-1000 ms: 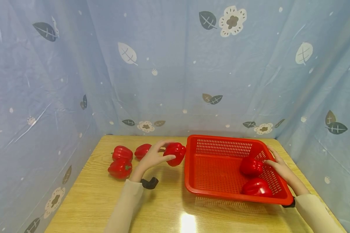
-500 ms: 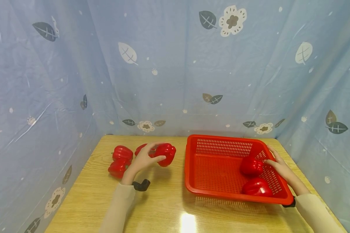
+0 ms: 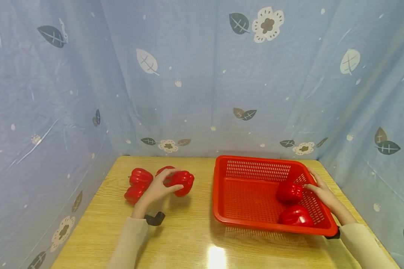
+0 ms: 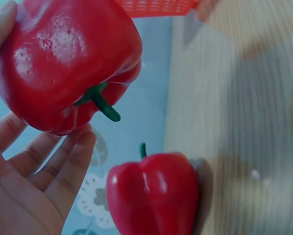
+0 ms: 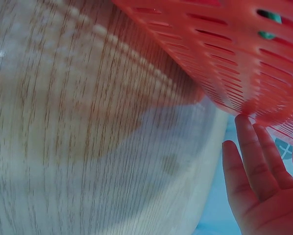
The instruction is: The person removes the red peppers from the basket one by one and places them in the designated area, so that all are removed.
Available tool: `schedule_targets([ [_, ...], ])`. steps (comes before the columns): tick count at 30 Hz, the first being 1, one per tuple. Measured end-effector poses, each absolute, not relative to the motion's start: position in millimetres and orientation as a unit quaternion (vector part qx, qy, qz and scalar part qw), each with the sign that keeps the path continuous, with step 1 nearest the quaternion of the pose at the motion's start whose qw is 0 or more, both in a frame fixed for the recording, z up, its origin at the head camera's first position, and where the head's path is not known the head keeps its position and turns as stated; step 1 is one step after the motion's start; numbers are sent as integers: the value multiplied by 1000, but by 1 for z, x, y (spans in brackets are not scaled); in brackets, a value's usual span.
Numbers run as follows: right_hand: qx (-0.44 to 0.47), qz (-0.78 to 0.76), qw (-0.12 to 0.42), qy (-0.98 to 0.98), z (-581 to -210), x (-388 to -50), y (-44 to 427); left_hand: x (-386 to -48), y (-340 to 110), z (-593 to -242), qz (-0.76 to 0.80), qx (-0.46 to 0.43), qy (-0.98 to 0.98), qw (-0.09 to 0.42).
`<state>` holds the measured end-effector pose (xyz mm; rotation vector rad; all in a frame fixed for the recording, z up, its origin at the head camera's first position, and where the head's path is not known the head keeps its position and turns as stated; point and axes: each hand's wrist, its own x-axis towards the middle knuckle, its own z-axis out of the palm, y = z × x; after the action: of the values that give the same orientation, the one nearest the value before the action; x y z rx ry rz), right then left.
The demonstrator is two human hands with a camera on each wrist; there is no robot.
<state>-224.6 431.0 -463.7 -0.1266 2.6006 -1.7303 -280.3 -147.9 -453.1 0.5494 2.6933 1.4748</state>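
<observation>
While the left hand (image 3: pixel 158 188) grips a pepper (image 3: pixel 185 182), gentle fingers (image 4: pixel 70 178) should suffice; the right hand (image 3: pixel 324 193) clasps the basket (image 3: pixel 252 198) near the desk's (image 3: pixel 185 233) right edge.

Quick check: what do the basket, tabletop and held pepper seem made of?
Basket: likely moulded plastic, semi-glossy; even red, regular slots.
Tabletop: wood or wood-look laminate, glossy; grain lines, bright reflection.
Held pepper: shiny, perhaps coated foam given its pitted skin; real isn't ruled out.

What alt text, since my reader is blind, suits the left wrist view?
A left hand holds a red pepper. Lower in the frame is a second pepper; a wooden table fills the right side, and part of a red basket shows at the top.
</observation>
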Motion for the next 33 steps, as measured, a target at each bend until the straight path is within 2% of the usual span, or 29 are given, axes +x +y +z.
schedule_targets([
  [33, -36, -549, 4, 835, -465, -226, 432, -282, -190, -455, 404, 197, 893, -33],
])
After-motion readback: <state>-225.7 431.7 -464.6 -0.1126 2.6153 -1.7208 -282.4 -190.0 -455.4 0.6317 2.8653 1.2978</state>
